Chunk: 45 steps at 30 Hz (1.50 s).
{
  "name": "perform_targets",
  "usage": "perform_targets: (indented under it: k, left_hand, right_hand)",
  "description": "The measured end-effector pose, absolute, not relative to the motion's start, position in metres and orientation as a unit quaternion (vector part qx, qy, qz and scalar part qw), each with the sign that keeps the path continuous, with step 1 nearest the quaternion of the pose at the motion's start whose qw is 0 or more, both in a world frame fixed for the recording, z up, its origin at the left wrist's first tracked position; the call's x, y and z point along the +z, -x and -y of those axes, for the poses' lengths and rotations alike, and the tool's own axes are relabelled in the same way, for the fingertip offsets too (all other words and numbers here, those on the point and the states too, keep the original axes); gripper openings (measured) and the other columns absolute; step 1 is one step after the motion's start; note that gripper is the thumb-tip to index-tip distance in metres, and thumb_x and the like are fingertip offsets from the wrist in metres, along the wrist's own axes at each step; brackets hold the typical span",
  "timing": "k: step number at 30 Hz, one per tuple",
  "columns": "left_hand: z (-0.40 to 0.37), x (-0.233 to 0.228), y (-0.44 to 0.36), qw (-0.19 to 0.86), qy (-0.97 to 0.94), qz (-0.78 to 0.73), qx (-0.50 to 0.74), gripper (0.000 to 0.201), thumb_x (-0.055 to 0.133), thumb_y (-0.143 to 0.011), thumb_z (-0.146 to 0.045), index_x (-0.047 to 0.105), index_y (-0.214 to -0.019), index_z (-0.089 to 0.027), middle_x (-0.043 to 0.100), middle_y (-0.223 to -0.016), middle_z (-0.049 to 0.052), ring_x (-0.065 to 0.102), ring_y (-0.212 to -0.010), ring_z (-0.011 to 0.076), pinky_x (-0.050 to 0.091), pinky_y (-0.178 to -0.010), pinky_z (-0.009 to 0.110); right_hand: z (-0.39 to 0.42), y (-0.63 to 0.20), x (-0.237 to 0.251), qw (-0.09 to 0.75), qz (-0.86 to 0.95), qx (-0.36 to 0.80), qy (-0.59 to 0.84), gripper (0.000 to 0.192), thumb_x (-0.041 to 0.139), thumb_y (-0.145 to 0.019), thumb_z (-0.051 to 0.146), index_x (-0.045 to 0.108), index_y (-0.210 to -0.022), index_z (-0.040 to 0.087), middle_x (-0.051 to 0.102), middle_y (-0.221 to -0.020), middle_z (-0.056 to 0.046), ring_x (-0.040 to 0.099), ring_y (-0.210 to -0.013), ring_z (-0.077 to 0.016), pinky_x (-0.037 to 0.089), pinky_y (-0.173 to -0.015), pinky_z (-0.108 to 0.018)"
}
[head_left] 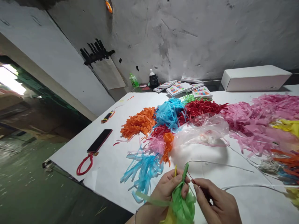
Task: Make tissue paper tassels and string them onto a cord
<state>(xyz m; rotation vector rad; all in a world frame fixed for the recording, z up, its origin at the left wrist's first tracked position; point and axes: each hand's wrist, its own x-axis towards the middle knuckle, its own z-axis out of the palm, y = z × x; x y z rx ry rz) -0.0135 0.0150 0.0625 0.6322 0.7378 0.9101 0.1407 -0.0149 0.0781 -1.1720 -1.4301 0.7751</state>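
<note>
At the table's near side, my left hand (168, 186) is closed around the twisted top of a green tissue tassel (183, 202). Yellow strips hang beside the green ones, and a yellow tip pokes up by the thumb. My right hand (216, 199) is just right of it, pinching a thin dark red thread (191, 177) that runs toward the green twist. Just beyond the hands lies a white cord (219, 163). A cluster of blue tassels (142, 171) rests left of the hands, touching pink and orange ones.
Orange (137, 123), blue, red and pink (252, 115) tassel piles cover the middle and right. A clear plastic bag (201, 130) lies among them. Left are a phone (100, 141) with a red strap and a yellow-black cutter (107, 116). Cards (178, 88) and a white box (255, 77) stand along the wall.
</note>
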Motion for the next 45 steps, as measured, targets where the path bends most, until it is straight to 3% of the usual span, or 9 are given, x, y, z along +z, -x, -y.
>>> perform_targets:
  k: [5,9,14,24,30,35,40,45]
  left_hand:
    - [-0.014,0.064,0.013,0.787,-0.286,-0.351,0.419,0.042,0.076,-0.08,-0.052,0.066,-0.085,-0.012,0.054,-0.05,-0.004,0.039,-0.04,0.005,0.034,-0.044,0.016]
    - [-0.014,0.064,0.012,0.79,-0.287,-0.343,0.419,0.043,0.077,-0.079,-0.053,0.066,-0.084,-0.012,0.053,-0.05,-0.004,0.041,-0.041,0.0056,0.035,-0.045,0.017]
    - [-0.015,0.061,0.012,0.788,-0.291,-0.346,0.417,0.043,0.078,-0.078,-0.053,0.066,-0.083,-0.013,0.054,-0.05,-0.004,0.042,-0.042,0.0059,0.036,-0.046,0.017]
    - [-0.014,0.06,0.012,0.792,-0.276,-0.342,0.423,0.041,0.079,-0.078,-0.051,0.063,-0.081,-0.013,0.054,-0.05,-0.004,0.044,-0.042,0.0061,0.035,-0.047,0.017]
    - [-0.012,0.055,0.012,0.77,-0.324,-0.358,0.418,0.045,0.077,-0.078,-0.057,0.062,-0.081,-0.014,0.051,-0.051,-0.005,0.038,-0.043,0.0059,0.031,-0.047,0.018]
    - [-0.01,0.059,0.012,0.695,-0.454,-0.379,0.409,0.046,0.068,-0.084,-0.059,0.058,-0.075,-0.015,0.051,-0.058,-0.002,0.041,-0.052,0.009,0.032,-0.053,0.021]
    - [-0.01,0.069,0.019,0.612,-0.56,-0.394,0.396,0.044,0.058,-0.092,-0.057,0.061,-0.078,-0.015,0.052,-0.066,0.001,0.045,-0.059,0.0116,0.035,-0.058,0.023]
    - [-0.01,0.069,0.022,0.605,-0.557,-0.403,0.401,0.044,0.056,-0.093,-0.057,0.06,-0.08,-0.015,0.05,-0.061,-0.001,0.043,-0.055,0.011,0.033,-0.054,0.022]
  right_hand:
    - [0.015,-0.144,0.075,0.526,0.61,0.321,0.499,0.019,0.059,-0.093,0.037,0.072,-0.089,0.024,0.068,-0.064,0.002,0.058,-0.047,-0.0093,0.045,-0.049,-0.016]
    - [0.015,-0.141,0.077,0.545,0.602,0.334,0.479,0.021,0.054,-0.096,0.034,0.073,-0.097,0.024,0.075,-0.075,-0.001,0.066,-0.055,-0.0109,0.05,-0.055,-0.016]
    - [0.013,-0.142,0.078,0.551,0.64,0.272,0.462,0.019,0.054,-0.095,0.029,0.073,-0.095,0.027,0.077,-0.08,-0.001,0.07,-0.059,-0.0121,0.055,-0.061,-0.018]
    - [0.015,-0.15,0.052,0.501,0.727,0.189,0.429,0.026,0.054,-0.095,0.02,0.067,-0.117,0.023,0.078,-0.088,-0.003,0.074,-0.073,-0.0171,0.056,-0.069,-0.024]
    - [0.009,-0.156,0.066,0.47,0.758,0.156,0.425,0.016,0.056,-0.094,0.02,0.069,-0.103,0.023,0.076,-0.08,0.0,0.071,-0.061,-0.0124,0.053,-0.059,-0.018]
    - [0.009,-0.158,0.074,0.464,0.672,0.327,0.476,0.02,0.056,-0.096,0.036,0.067,-0.085,0.024,0.069,-0.066,0.002,0.065,-0.053,-0.0099,0.05,-0.053,-0.015]
    - [0.012,-0.152,0.071,0.442,0.483,0.588,0.475,0.039,0.061,-0.09,0.056,0.062,-0.105,0.02,0.061,-0.058,0.004,0.057,-0.043,-0.0109,0.045,-0.043,-0.018]
    - [0.017,-0.147,0.067,0.462,0.426,0.629,0.457,0.05,0.064,-0.087,0.058,0.056,-0.12,0.021,0.061,-0.061,0.004,0.056,-0.045,-0.0109,0.045,-0.046,-0.02]
